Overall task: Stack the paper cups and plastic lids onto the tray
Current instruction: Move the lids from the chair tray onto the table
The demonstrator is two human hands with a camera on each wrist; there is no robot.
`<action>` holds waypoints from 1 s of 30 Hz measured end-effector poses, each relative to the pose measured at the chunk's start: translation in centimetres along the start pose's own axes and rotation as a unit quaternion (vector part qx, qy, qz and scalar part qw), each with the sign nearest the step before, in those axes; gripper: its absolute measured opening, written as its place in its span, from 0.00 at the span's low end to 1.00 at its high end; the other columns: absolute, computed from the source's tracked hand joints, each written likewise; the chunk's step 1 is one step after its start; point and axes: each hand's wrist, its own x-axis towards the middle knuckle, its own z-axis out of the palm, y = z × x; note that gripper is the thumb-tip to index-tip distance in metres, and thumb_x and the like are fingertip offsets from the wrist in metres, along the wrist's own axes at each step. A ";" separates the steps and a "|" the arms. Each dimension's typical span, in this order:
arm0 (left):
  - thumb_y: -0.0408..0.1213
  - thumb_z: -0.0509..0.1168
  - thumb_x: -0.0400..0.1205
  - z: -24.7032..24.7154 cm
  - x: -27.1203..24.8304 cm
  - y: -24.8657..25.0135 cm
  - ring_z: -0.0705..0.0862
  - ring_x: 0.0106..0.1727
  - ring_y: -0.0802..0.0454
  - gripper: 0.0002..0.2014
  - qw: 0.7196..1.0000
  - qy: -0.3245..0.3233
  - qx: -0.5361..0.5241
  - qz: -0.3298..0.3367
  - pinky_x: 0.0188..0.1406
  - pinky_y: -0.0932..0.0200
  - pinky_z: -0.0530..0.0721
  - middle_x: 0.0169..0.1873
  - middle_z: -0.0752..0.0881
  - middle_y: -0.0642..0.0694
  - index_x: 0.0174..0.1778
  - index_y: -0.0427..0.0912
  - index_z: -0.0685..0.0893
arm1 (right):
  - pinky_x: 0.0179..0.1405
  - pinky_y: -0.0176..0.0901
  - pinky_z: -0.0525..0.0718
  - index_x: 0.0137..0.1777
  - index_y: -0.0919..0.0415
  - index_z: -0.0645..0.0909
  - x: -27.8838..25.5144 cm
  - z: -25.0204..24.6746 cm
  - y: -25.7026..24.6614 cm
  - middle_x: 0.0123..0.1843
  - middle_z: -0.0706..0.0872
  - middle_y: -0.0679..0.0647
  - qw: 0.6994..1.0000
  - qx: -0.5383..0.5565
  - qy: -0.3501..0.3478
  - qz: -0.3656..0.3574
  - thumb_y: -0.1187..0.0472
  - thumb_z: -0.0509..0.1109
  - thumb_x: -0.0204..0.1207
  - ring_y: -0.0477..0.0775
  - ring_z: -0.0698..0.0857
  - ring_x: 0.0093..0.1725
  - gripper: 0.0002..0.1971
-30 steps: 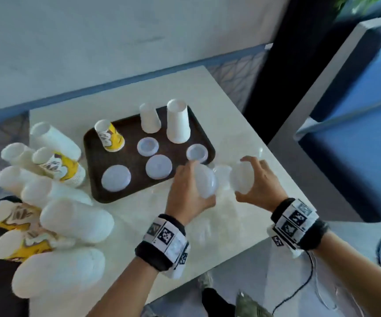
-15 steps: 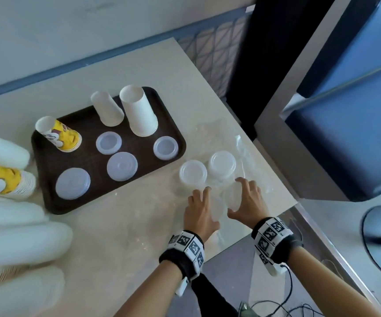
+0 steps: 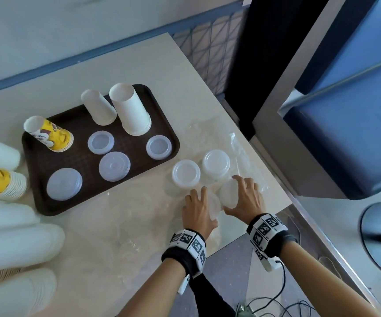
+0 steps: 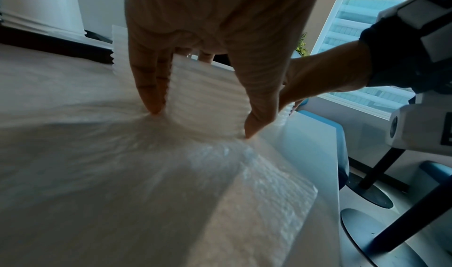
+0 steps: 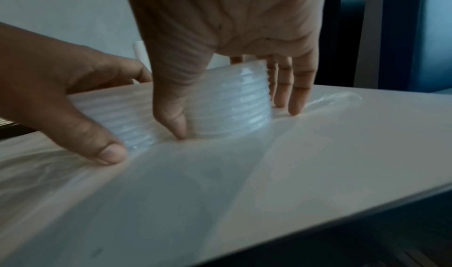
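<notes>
A dark brown tray [image 3: 36, 202] carries a yellow printed cup stack [image 3: 51, 137], two white cup stacks [image 3: 98, 109] [image 3: 131, 113] and several single translucent lids [image 3: 114, 166]. Right of the tray, two lid stacks [image 3: 186, 173] [image 3: 216, 162] stand on the table. Near the table's front right corner, my left hand [image 3: 204, 208] [image 4: 201, 122] grips a lid stack [image 4: 208, 97], thumb and fingers round its sides. Beside it my right hand [image 3: 235, 195] [image 5: 236, 123] grips another lid stack [image 5: 232, 101]. Both stacks rest on the tabletop, side by side.
Long sleeves of white and yellow cups [image 3: 13, 243] lie along the table's left side. Clear plastic wrap [image 3: 242, 147] is spread under and behind the lid stacks. The table's right edge [image 3: 274, 179] is close to my right hand; a blue chair [image 3: 345, 110] stands beyond it.
A second ago both hands held their lid stacks up in the air near the tray. They have come down and set the stacks on the table; little has moved in the last half second.
</notes>
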 end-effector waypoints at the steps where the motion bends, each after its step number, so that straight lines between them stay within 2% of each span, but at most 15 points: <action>1: 0.43 0.74 0.68 0.0 0.0 0.0 0.72 0.63 0.42 0.44 1.000 0.002 0.000 -0.001 0.55 0.51 0.78 0.65 0.69 0.40 0.76 0.43 0.57 | 0.59 0.51 0.77 0.76 0.54 0.58 0.0 0.0 0.1 0.67 0.68 0.59 1.000 -0.001 0.000 0.002 0.49 0.80 0.58 0.62 0.71 0.64 0.48; 5: 0.45 0.74 0.67 0.2 -0.2 -0.3 0.73 0.61 0.42 0.47 1.000 0.020 0.005 0.015 0.52 0.51 0.80 0.67 0.68 0.40 0.73 0.46 0.49 | 0.61 0.53 0.77 0.78 0.52 0.55 -0.4 -0.4 0.3 0.69 0.68 0.59 1.000 0.002 0.001 0.005 0.46 0.81 0.57 0.62 0.72 0.65 0.52; 9: 0.47 0.75 0.67 -0.9 -1.5 -0.8 0.70 0.66 0.41 0.49 0.999 0.020 -0.004 0.035 0.57 0.51 0.78 0.71 0.65 0.39 0.79 0.43 0.53 | 0.63 0.53 0.74 0.78 0.51 0.56 -1.4 -2.0 0.0 0.70 0.68 0.59 0.999 -0.001 0.032 -0.004 0.43 0.80 0.56 0.61 0.71 0.67 0.52; 11: 0.48 0.74 0.68 -2.2 -2.6 -1.3 0.68 0.68 0.41 0.47 0.998 0.033 -0.009 0.052 0.59 0.51 0.77 0.71 0.64 0.40 0.78 0.42 0.56 | 0.63 0.55 0.74 0.76 0.54 0.62 -2.0 -3.2 -1.0 0.69 0.70 0.58 0.997 0.000 0.069 -0.037 0.42 0.78 0.58 0.61 0.72 0.67 0.47; 15: 0.45 0.72 0.72 -7.3 -5.2 -3.6 0.67 0.71 0.42 0.35 0.990 0.101 -0.070 0.073 0.61 0.51 0.75 0.70 0.68 0.41 0.73 0.41 0.67 | 0.55 0.61 0.80 0.63 0.59 0.78 -2.6 -5.5 -6.1 0.60 0.80 0.60 0.969 0.060 0.168 -0.172 0.53 0.77 0.65 0.64 0.79 0.57 0.26; 17: 0.44 0.71 0.73 -10.8 -6.9 -5.7 0.70 0.68 0.43 0.28 0.978 0.164 -0.103 0.071 0.57 0.51 0.76 0.66 0.72 0.41 0.69 0.41 0.72 | 0.53 0.55 0.81 0.57 0.60 0.81 -3.0 -6.5 -10.5 0.54 0.84 0.58 0.944 0.112 0.175 -0.257 0.52 0.72 0.67 0.61 0.82 0.52 0.20; 19: 0.42 0.71 0.73 -14.4 -9.1 -8.5 0.76 0.61 0.41 0.24 0.959 0.242 -0.139 0.052 0.52 0.49 0.79 0.59 0.78 0.40 0.63 0.39 0.77 | 0.48 0.46 0.82 0.53 0.62 0.82 -4.0 -7.6 -15.7 0.47 0.86 0.55 0.908 0.175 0.162 -0.344 0.51 0.68 0.68 0.54 0.85 0.46 0.17; 21: 0.46 0.70 0.73 -17.6 -12.1 -11.8 0.80 0.56 0.42 0.22 0.932 0.317 -0.172 0.026 0.51 0.49 0.80 0.55 0.82 0.41 0.59 0.39 0.80 | 0.44 0.39 0.82 0.52 0.61 0.82 -5.8 -8.4 -21.3 0.43 0.86 0.52 0.877 0.224 0.132 -0.405 0.54 0.69 0.70 0.49 0.85 0.42 0.14; 24: 0.50 0.66 0.71 -21.9 -18.0 -17.7 0.82 0.55 0.52 0.22 0.889 0.409 -0.203 -0.029 0.51 0.64 0.74 0.53 0.86 0.46 0.57 0.41 0.81 | 0.46 0.39 0.84 0.52 0.62 0.82 -9.7 -8.6 -29.4 0.41 0.87 0.54 0.824 0.272 0.071 -0.491 0.56 0.70 0.72 0.49 0.86 0.41 0.12; 25: 0.49 0.65 0.71 -22.9 -20.0 -19.9 0.81 0.54 0.55 0.22 0.877 0.432 -0.204 -0.050 0.51 0.68 0.71 0.54 0.86 0.48 0.57 0.42 0.82 | 0.46 0.38 0.84 0.52 0.62 0.82 -11.3 -8.3 -31.9 0.41 0.88 0.55 0.808 0.286 0.044 -0.513 0.58 0.71 0.72 0.48 0.87 0.40 0.11; 27: 0.49 0.66 0.72 -24.4 -24.1 -24.3 0.82 0.54 0.56 0.21 0.854 0.472 -0.197 -0.096 0.49 0.72 0.68 0.54 0.86 0.49 0.57 0.42 0.82 | 0.43 0.30 0.83 0.51 0.62 0.83 -14.7 -7.0 -36.9 0.37 0.87 0.51 0.777 0.324 -0.013 -0.539 0.61 0.71 0.71 0.43 0.86 0.38 0.09; 29: 0.47 0.68 0.75 -25.1 -27.7 -28.9 0.81 0.56 0.55 0.20 0.839 0.490 -0.181 -0.148 0.48 0.72 0.68 0.55 0.86 0.46 0.58 0.39 0.82 | 0.40 0.24 0.79 0.49 0.62 0.83 -18.3 -5.0 -41.8 0.34 0.84 0.46 0.746 0.364 -0.073 -0.553 0.64 0.71 0.71 0.39 0.83 0.34 0.08; 30: 0.46 0.68 0.76 -25.2 -29.4 -31.2 0.81 0.58 0.52 0.20 0.833 0.493 -0.175 -0.179 0.50 0.70 0.69 0.56 0.86 0.45 0.59 0.38 0.81 | 0.39 0.24 0.79 0.48 0.61 0.82 -20.0 -3.8 -44.2 0.34 0.83 0.47 0.735 0.377 -0.105 -0.554 0.64 0.71 0.71 0.40 0.82 0.33 0.07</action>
